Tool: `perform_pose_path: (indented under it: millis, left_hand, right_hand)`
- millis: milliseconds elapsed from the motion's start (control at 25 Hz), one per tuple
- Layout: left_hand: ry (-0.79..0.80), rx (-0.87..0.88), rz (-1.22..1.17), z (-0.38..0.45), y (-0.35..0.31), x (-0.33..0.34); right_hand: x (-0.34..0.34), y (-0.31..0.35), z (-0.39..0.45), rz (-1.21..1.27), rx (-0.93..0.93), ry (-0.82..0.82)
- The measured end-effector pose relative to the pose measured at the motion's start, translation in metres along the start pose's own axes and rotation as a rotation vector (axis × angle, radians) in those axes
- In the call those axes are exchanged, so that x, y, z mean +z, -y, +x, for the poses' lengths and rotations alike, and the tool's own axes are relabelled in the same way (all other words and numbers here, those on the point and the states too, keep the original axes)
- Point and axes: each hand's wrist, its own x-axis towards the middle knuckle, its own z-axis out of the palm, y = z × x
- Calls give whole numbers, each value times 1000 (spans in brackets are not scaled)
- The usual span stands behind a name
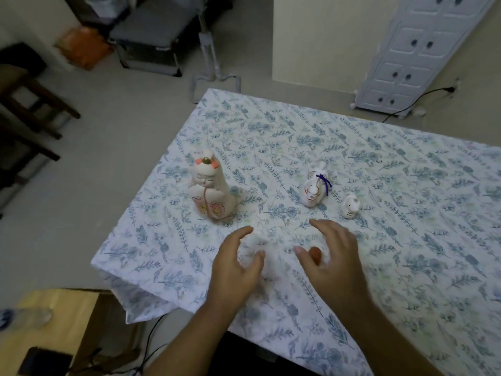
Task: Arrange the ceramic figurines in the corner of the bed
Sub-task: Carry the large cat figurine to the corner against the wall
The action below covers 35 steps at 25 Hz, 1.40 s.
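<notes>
Floral sheeting is covering the bed [406, 240], whose near-left corner is drooping over the floor beside a wooden table [54, 308]. Nearest me, I am holding both hands low over the sheet: the left hand [235, 264] and the right hand [333, 256] are both spread open, fingers curved toward each other, gripping nothing I can confirm. Between them something blurred and white with a reddish spot [315, 255] is sitting; I cannot tell what it is. Farther on, the tall doll figurine [210, 192] is standing upright near the left edge. Well right of it, the ribboned animal figurine [315, 189] and, just beside that, the small white figurine [350, 205] are resting. I judge I am mid-arrangement, reaching for the next piece; the next move is calling for a soft two-handed pinch and a steady set-down on yielding bedding.
</notes>
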Motion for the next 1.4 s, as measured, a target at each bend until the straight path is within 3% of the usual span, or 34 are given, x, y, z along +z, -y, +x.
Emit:
perform_pose_path:
  millis: [120, 200, 400, 600, 760, 920, 1120, 1400]
  left_hand:
    - [-194, 3, -32, 34, 13, -59]
    - [-196, -41, -24, 66, 24, -87]
    - [273, -20, -189, 123, 49, -121]
    - [278, 26, -287, 126, 48, -125]
    - [270, 101, -365, 137, -1, -114]
    - [488, 247, -423, 141, -79, -68]
    - [654, 296, -374, 111, -157, 51]
    - [853, 97, -390, 56, -254, 285]
  right_hand:
    - [42, 61, 38, 130, 47, 174]
    - [72, 87, 65, 145, 101, 304]
    - [129, 105, 105, 275, 240, 537]
    - [124, 114, 96, 360, 207, 411]
    - [76, 125, 96, 398, 149, 205]
    - [-3, 103, 83, 457, 158, -75]
    - [-104, 32, 43, 437, 266, -334]
    - [-236, -143, 9, 397, 430, -594]
